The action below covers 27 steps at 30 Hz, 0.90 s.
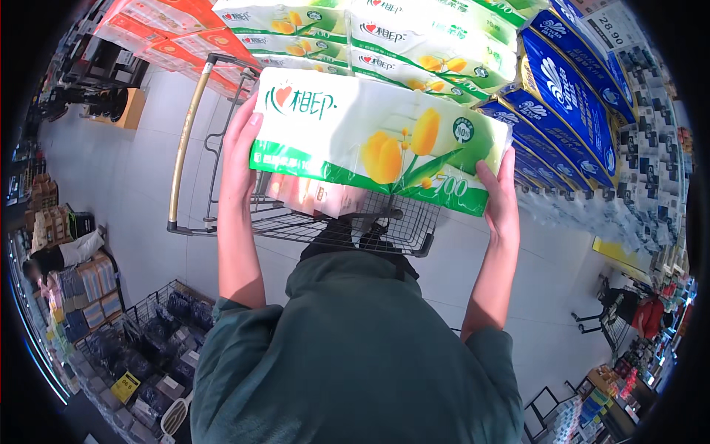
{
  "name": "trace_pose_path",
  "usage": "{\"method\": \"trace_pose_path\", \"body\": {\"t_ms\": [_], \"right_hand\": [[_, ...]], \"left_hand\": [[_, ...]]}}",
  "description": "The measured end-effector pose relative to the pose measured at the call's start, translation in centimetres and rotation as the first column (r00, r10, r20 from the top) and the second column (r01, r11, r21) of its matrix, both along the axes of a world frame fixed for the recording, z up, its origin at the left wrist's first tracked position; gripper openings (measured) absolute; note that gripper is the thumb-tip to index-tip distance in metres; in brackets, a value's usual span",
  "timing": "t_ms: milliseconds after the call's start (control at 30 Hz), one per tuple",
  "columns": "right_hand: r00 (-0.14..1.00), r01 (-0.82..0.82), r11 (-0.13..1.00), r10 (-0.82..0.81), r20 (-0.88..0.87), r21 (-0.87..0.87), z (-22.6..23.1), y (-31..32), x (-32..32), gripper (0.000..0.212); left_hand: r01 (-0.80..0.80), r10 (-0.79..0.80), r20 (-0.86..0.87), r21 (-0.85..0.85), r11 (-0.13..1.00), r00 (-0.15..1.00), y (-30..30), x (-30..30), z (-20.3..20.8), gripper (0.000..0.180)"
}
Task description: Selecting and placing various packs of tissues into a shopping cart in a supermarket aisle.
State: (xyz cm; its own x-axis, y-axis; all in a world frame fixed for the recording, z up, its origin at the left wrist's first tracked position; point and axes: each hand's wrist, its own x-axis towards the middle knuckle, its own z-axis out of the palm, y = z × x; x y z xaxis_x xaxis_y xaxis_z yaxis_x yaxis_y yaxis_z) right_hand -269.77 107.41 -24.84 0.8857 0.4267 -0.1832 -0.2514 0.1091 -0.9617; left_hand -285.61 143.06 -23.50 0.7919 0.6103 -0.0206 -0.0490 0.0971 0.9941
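Note:
Between my two hands is a long plastic-wrapped pack of toilet rolls or tissue (347,133), white and green with yellow tulips printed on it. My left hand (240,137) grips its left end, and my right hand (501,194) grips its right end, the thumb on the front face. The pack is held above a wire shopping cart (407,233), hiding part of it. A pale pink pack (314,194) shows in the cart below. Right behind the held pack rises a stack of matching white and green packs (436,44).
Orange-red packs (174,33) are stacked at the far left, blue packs (566,89) at the right. The cart's gold-coloured handle (188,137) stands at left. A wire bin of dark goods (159,333) is at lower left. Another cart (610,318) and a person (654,318) are at right.

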Motion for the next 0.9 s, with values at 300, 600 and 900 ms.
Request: {"method": "trace_pose_path", "body": {"t_ms": [300,600,900], "right_hand": [[0.960,-0.165,0.981,0.183,0.210,-0.102,-5.3,-1.5,-1.3,0.080],[0.980,-0.197,0.953,0.182,-0.085,-0.231,-18.8,-2.0,-2.3,0.071],[0.974,-0.135,0.948,0.073,-0.215,-0.288,-33.2,-0.6,-2.2,0.068]], "left_hand": [[0.098,-0.082,-0.194,0.074,0.992,0.978,-1.1,-6.4,-3.9,0.082],[0.006,0.032,-0.399,0.092,0.996,0.916,-8.2,-11.6,-11.9,0.069],[0.136,0.016,-0.334,0.427,0.894,0.943,-9.8,-2.1,-14.6,0.100]]}}
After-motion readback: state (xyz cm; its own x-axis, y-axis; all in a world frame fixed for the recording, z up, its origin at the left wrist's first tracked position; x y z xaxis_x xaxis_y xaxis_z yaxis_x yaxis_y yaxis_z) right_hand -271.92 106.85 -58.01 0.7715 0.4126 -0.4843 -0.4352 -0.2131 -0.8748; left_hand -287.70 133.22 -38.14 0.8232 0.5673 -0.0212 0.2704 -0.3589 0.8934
